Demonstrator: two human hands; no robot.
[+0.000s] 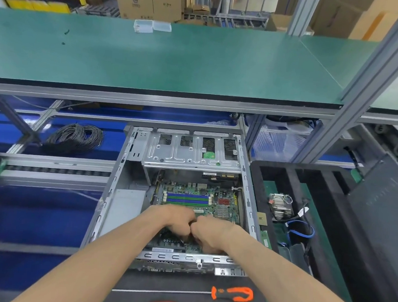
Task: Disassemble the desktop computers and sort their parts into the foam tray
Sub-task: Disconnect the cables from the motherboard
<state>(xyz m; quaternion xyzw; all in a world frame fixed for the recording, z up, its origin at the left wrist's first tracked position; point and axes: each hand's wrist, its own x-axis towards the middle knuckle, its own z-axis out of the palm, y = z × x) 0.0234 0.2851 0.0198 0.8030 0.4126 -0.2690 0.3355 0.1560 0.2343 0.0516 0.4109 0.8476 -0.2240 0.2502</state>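
Grey steel computer case [119, 192] lies open, lid off, w/ green motherboard [190, 197] inside. Both hands are down over the board's near half, knuckles touching. Left hand [176, 220] fingers curled under; right hand [209, 231] likewise curled. Can't tell what either grips, it's hidden under the fists. Black foam tray [330, 207] sits just right of the case, holding a heatsink [281, 206] and blue cable [302, 228].

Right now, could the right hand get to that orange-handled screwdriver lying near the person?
Probably yes. The orange-handled screwdriver lies uncovered on the black mat just under the right forearm, nothing on top of it. But the right hand is busy inside the computer case and would have to pull back first.
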